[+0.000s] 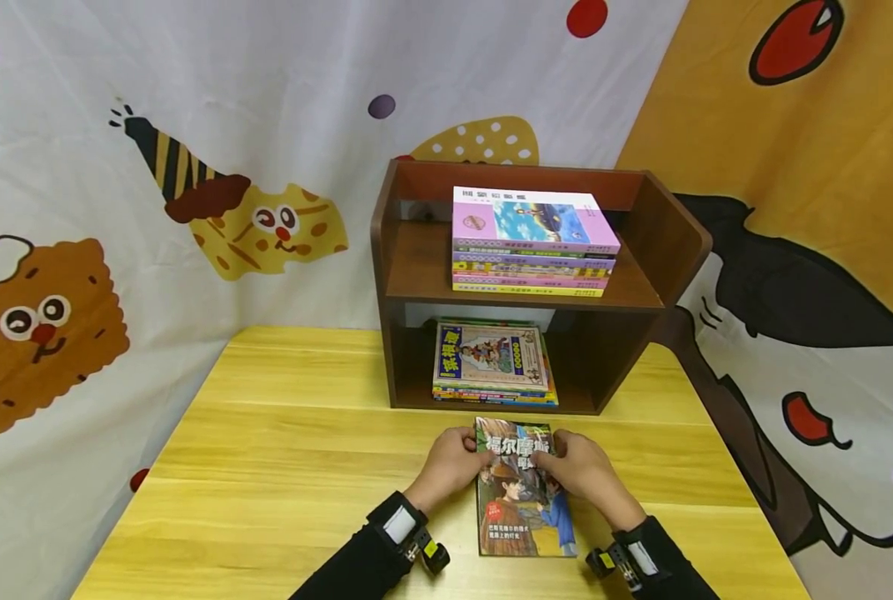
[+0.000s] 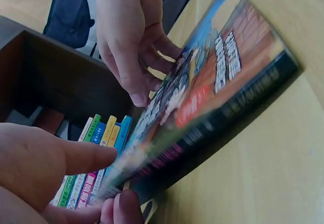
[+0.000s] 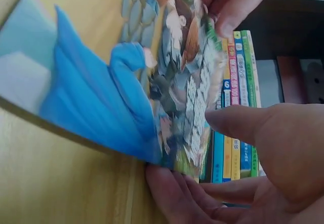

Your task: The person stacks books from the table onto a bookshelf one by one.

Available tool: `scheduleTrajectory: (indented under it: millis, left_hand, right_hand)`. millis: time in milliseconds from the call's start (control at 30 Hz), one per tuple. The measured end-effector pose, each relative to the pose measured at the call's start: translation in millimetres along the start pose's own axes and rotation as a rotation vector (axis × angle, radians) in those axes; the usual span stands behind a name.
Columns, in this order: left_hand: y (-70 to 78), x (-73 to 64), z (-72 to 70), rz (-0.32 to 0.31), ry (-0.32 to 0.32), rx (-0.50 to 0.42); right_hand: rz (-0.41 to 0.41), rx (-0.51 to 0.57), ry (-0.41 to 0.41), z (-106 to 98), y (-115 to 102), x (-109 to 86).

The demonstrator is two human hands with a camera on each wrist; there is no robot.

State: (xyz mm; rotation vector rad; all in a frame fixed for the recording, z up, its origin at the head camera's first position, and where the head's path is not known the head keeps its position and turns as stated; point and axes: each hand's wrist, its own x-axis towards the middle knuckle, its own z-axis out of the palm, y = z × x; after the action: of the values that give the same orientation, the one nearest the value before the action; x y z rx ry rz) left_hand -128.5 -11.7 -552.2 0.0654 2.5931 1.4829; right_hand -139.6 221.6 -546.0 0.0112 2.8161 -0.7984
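Observation:
A book point(image 1: 517, 500) with an illustrated cover and white title lettering is gripped at its far end by both hands. My left hand point(image 1: 450, 467) pinches the left edge, thumb on the cover and fingers beneath. On the opposite edge, my right hand point(image 1: 585, 471) pinches in the same way. In the left wrist view the book point(image 2: 202, 92) is tilted, its dark spine facing the camera. The right wrist view shows my right thumb resting on the cover of the book point(image 3: 106, 82), with the other fingers curled under it.
Just beyond the hands stands a brown two-tier shelf point(image 1: 397, 333). A stack of books topped by a pink one point(image 1: 536, 221) lies on its upper level. Another stack of books point(image 1: 491, 358) lies on the lower level. Wooden tabletop point(image 1: 304, 467) extends to both sides.

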Motion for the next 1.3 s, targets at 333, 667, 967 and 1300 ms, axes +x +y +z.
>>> scheduleTrajectory:
  millis: [333,667,967,1300]
  left_hand:
    - [12.8,-8.3,-11.0,-0.009,-0.024,-0.029]
    - [30.9,-13.0,-66.4,0.162,0.065,-0.321]
    - [26.2,-11.2,-90.8,0.129,-0.043,-0.388]
    - [29.8,-10.0,-120.4,0.293,-0.215,-0.410]
  right_hand:
    - [0.011,0.527,-0.137,8,8,2.8]
    - [-0.132,0.817,-0.286,7,-23,-20.3]
    - [-0.197,0.903,-0.239,8,-58,-41.1]
    - [-0.319,1.027,-0.528,-41,-38,-25.0]
